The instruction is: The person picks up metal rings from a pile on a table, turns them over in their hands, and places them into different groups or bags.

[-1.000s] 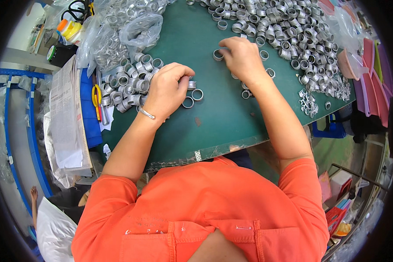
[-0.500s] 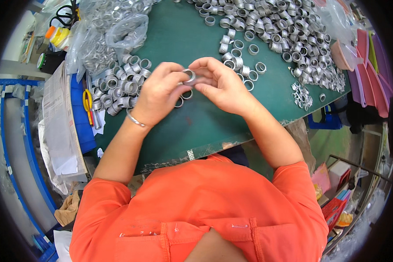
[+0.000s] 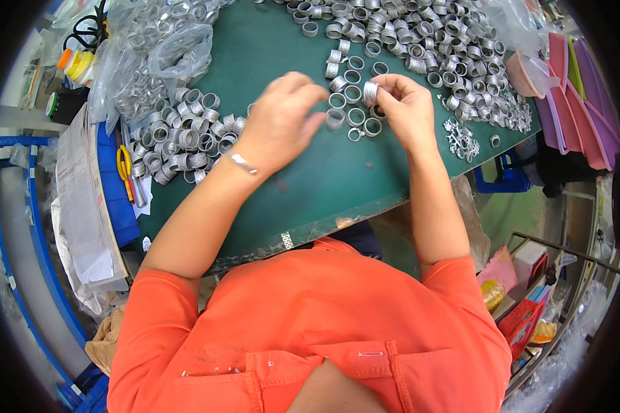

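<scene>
My right hand (image 3: 408, 110) pinches a silver metal ring (image 3: 370, 93) between thumb and fingertips, just over a loose group of similar rings on the green tabletop. My left hand (image 3: 282, 122), a bracelet at its wrist, hovers above the table with thumb and forefinger apart and nothing seen between them. Slightly beyond its fingertips is a blurred ring (image 3: 335, 119), at the near edge of the loose group. A smaller heap of rings (image 3: 186, 134) lies to the left of my left hand, partly behind it.
A large heap of rings (image 3: 420, 41) covers the far right of the table (image 3: 269, 41). Small metal pieces (image 3: 461, 140) lie near the right edge. Clear plastic bags (image 3: 179, 55), yellow-handled pliers (image 3: 123, 164) and black scissors (image 3: 86, 31) are at left; pink and purple bins (image 3: 561, 103) stand at right.
My hands have moved apart. The right has gone from beside the left to the loose rings and now pinches one; the ring that was in my left fingers is no longer there.
</scene>
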The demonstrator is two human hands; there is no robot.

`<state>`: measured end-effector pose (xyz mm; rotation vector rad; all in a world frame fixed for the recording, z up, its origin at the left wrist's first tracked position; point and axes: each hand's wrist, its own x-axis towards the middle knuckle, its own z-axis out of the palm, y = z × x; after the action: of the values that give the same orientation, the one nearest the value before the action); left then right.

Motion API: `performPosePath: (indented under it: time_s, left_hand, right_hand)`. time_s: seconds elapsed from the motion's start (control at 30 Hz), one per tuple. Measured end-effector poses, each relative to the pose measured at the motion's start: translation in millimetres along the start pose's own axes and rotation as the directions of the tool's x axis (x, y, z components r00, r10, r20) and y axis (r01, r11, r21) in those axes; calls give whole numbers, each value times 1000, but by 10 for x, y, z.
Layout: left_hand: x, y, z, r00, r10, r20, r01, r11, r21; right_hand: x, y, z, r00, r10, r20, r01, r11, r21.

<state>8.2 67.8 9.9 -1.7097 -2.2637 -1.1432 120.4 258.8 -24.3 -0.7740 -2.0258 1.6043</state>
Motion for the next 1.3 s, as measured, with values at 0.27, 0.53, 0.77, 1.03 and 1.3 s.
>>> performPosePath:
  time_s: [0.27, 0.53, 0.77, 1.03, 1.3]
  left_hand:
    - [34, 27, 491, 973, -17, 232, 12, 1000, 24]
    - [-294, 68, 317, 810, -391, 438, 570, 347, -744]
    - [-457, 107, 71, 765, -293, 574, 467, -360, -807]
    - [-552, 104, -10, 760, -375, 531, 440, -305, -845]
    - [-648, 15, -27, 750, -440, 494, 499, -114, -859]
  right_hand:
    - [-323, -107, -200, 968, 176, 181, -238, 874, 423]
    - [-464, 21, -44, 995, 6, 98, -49, 895, 444]
    - [-592, -60, 112, 994, -79, 75, 27, 846, 532]
    - [-674, -137, 194, 986, -55, 157, -36, 852, 523]
    - [-699, -162, 212, 983, -40, 179, -58, 857, 512]
